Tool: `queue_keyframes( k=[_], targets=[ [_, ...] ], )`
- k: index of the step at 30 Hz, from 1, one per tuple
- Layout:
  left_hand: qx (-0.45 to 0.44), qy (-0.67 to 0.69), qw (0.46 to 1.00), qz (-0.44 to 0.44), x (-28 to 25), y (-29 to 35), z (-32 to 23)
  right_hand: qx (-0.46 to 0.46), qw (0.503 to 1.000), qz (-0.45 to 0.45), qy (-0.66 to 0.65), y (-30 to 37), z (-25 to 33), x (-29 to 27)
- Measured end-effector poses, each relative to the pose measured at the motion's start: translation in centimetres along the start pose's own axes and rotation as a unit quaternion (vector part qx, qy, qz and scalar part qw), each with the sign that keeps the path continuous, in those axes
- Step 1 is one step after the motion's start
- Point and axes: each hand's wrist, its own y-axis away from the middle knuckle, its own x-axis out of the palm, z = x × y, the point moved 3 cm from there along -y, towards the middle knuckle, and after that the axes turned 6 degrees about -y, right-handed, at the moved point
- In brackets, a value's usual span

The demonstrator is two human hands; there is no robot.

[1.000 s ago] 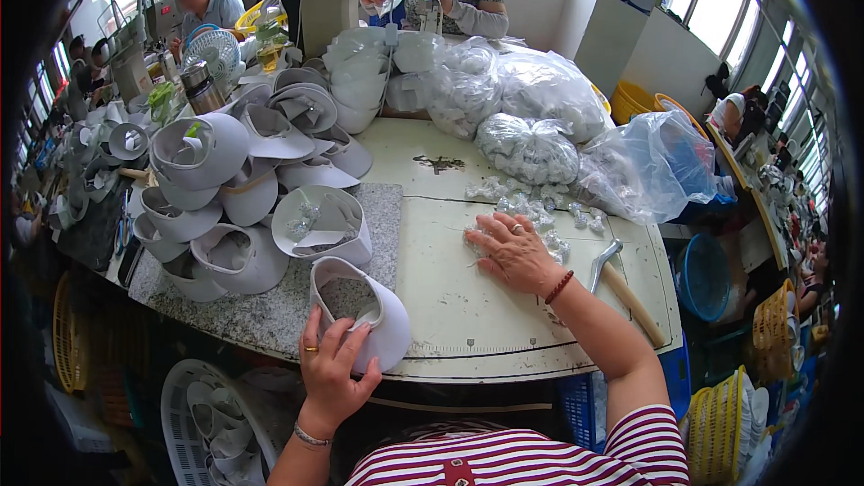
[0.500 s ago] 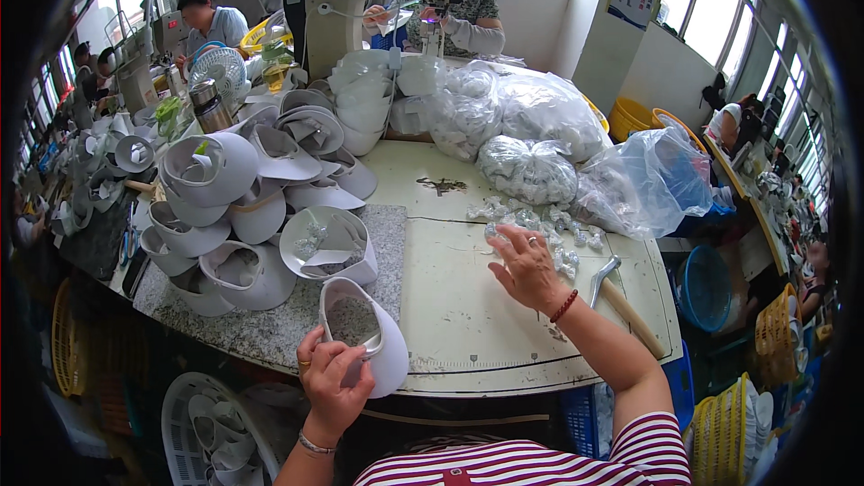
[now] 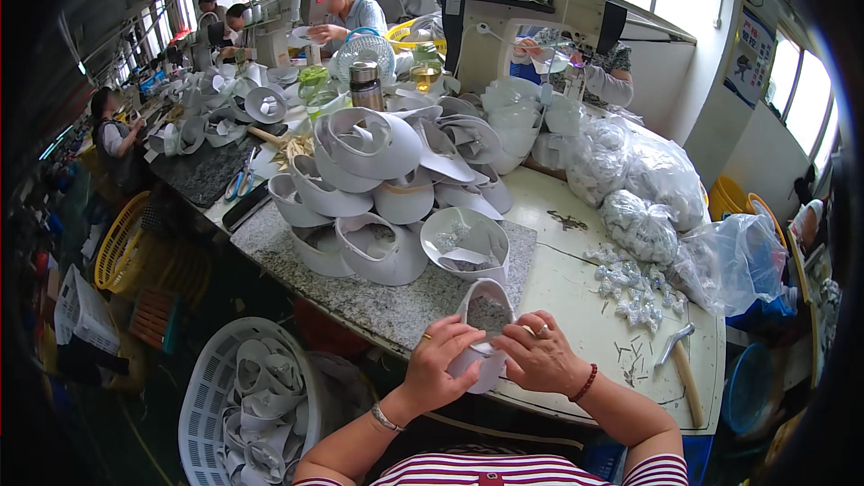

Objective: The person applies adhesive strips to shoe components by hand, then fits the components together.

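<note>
A white sun visor (image 3: 491,291) stands upright at the table's front edge, its brim toward me. My left hand (image 3: 441,362) is closed on its left side, thumb and fingers pinching near the band. From the right, my right hand (image 3: 546,358) meets it, fingertips closed at the near rim of the visor. Whether a small piece sits between those fingertips is hidden. Farther right on the table lie small clear packets (image 3: 637,292) in a loose heap. Behind the held visor, another white visor (image 3: 466,243) with clear packets inside rests on the granite slab (image 3: 396,306).
Stacked white visors (image 3: 373,148) rise at the left. A hammer (image 3: 686,373) and small scattered strips (image 3: 633,356) lie at right, below stuffed plastic bags (image 3: 643,225). A sewing machine (image 3: 531,31) stands behind. A white basket (image 3: 207,414) holds visors at lower left. Other people sit farther off.
My right hand has left the small packets and come to the rim of the visor in my left hand. The view has swung left, showing more of the room there.
</note>
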Motion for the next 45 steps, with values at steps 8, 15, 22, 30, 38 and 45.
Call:
queue_keyframes(
  k=[8, 15, 22, 30, 38, 45],
  targets=[
    [0.043, 0.200, 0.967, 0.152, -3.4, -0.2, -1.5, 0.025, 0.958, -0.023, -0.285, -0.3, 1.2, -2.7],
    [-0.113, 0.268, 0.953, 0.091, -3.0, -0.2, -1.7, 0.071, 0.848, -0.057, -0.523, -1.1, 0.5, -3.0],
    [-0.334, 0.442, 0.831, 0.058, 0.2, -3.3, 3.8, 0.120, 0.873, -0.141, -0.451, -8.5, -5.6, -4.2],
    [-0.296, 0.257, 0.917, 0.078, 2.4, -3.6, 6.9, 0.066, 0.992, -0.082, -0.070, -20.4, -11.6, 4.1],
    [-0.225, 0.310, 0.923, 0.026, 1.8, -2.1, 6.6, 0.110, 0.993, -0.009, -0.049, -21.5, -11.5, 3.0],
    [-0.206, 0.171, 0.963, 0.004, 1.0, -3.2, 5.4, 0.125, 0.944, -0.109, -0.284, -16.8, -10.9, -4.2]
  ],
)
